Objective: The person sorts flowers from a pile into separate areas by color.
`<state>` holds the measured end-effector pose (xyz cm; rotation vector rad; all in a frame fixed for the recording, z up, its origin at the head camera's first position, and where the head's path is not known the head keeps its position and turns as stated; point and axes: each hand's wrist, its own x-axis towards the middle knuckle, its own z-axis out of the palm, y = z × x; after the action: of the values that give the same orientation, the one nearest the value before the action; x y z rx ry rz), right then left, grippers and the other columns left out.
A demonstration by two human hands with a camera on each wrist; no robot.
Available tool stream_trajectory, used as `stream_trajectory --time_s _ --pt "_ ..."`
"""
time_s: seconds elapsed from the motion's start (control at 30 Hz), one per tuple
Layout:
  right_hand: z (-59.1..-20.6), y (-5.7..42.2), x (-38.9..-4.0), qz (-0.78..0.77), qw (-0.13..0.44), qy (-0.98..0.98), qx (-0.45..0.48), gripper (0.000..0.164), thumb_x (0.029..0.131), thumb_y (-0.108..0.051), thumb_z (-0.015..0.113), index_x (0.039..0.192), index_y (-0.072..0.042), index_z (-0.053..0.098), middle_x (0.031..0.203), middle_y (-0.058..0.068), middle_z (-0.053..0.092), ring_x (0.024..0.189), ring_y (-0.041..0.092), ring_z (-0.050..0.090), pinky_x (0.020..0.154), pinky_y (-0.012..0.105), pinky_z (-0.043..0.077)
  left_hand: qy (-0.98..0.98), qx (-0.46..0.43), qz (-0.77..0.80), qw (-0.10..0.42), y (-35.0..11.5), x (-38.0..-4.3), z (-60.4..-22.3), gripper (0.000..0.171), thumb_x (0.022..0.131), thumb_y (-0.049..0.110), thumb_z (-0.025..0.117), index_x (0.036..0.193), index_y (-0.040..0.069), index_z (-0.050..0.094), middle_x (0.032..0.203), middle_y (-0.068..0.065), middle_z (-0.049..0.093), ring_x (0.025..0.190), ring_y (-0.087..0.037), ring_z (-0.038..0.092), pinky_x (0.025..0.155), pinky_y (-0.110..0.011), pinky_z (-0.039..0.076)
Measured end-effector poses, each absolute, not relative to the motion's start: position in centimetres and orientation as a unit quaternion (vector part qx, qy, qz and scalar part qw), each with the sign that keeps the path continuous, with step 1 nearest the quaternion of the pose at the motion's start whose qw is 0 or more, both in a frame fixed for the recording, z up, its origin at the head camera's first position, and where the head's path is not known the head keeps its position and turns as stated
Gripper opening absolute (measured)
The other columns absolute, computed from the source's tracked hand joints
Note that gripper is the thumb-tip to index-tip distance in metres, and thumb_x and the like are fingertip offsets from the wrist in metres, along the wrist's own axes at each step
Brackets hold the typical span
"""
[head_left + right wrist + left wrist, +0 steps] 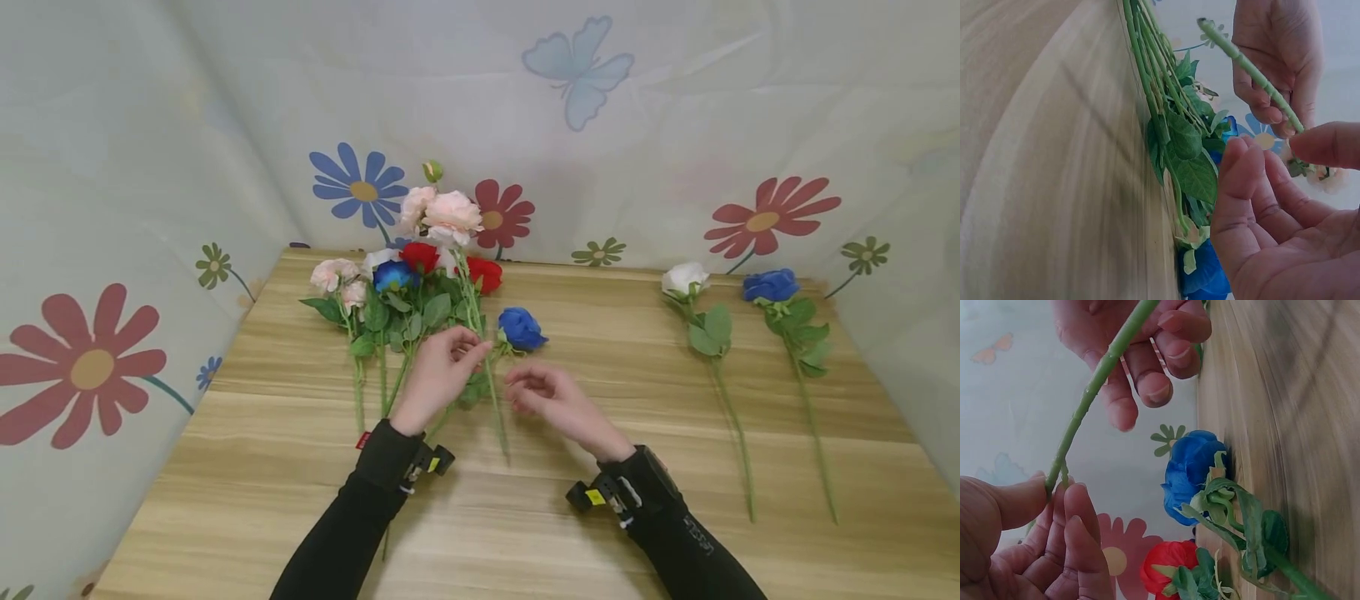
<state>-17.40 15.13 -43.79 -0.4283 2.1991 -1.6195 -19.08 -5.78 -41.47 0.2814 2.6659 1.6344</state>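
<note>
A pale backdrop [675,100] printed with daisies and a butterfly surrounds a wood-grain counter [615,333]; the left hand [438,371] pinches the pink rose spray [453,217] by its green stem, blooms pointing away above a mixed bunch [420,257] on the counter; the right hand [558,404] is loosely curled, holds nothing and sits near the stem's lower part; a blue rose [521,328] lies beside the bunch, a white rose [685,279] and another blue rose [772,286] well apart at right. A light pinch on bare stem should serve best, sparing the side shoot and keeping the petals above the bunch's leaves; pale lettering on the right sleeve [678,533] and a red tag [363,440] at the left cuff are too small to read surely.
</note>
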Motion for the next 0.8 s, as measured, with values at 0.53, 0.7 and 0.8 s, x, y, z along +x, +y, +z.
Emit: stream_trajectory --time_s 0.53,0.7,0.8 --pt "-44.2 14.0 -16.8 -0.584 0.246 0.748 -0.196 0.039 0.101 -0.014 0.058 0.132 0.009 0.054 0.11 0.032 0.067 0.093 0.031 0.071 0.079 0.035 0.061 0.865 0.113 0.489 -0.02 -5.0 -19.1 -42.1 0.018 0.097 0.029 0.068 0.095 0.011 0.071 0.085 -0.005 0.072 0.075 -0.014 0.064 0.069 -0.028 0.052" --pt "-44.2 13.7 -16.6 -0.592 0.249 0.742 -0.193 0.035 0.103 -0.012 0.053 0.129 0.012 0.053 0.102 0.033 0.065 0.085 0.017 0.068 0.074 0.03 0.06 0.871 0.114 0.477 -0.022 -4.9 -19.0 -42.2 0.019 0.097 0.03 0.068 0.096 0.012 0.072 0.089 -0.005 0.073 0.079 -0.016 0.066 0.071 -0.029 0.054" --pt "-44.4 13.6 -16.5 -0.592 0.242 0.743 -0.198 0.032 0.105 -0.013 0.05 0.124 0.012 0.054 0.096 0.029 0.065 0.079 0.013 0.066 0.069 0.028 0.058 0.872 0.118 0.475 -0.019 -4.7 -19.0 -42.3 0.02 0.097 0.032 0.068 0.097 0.012 0.072 0.091 -0.005 0.074 0.08 -0.015 0.067 0.071 -0.029 0.054"
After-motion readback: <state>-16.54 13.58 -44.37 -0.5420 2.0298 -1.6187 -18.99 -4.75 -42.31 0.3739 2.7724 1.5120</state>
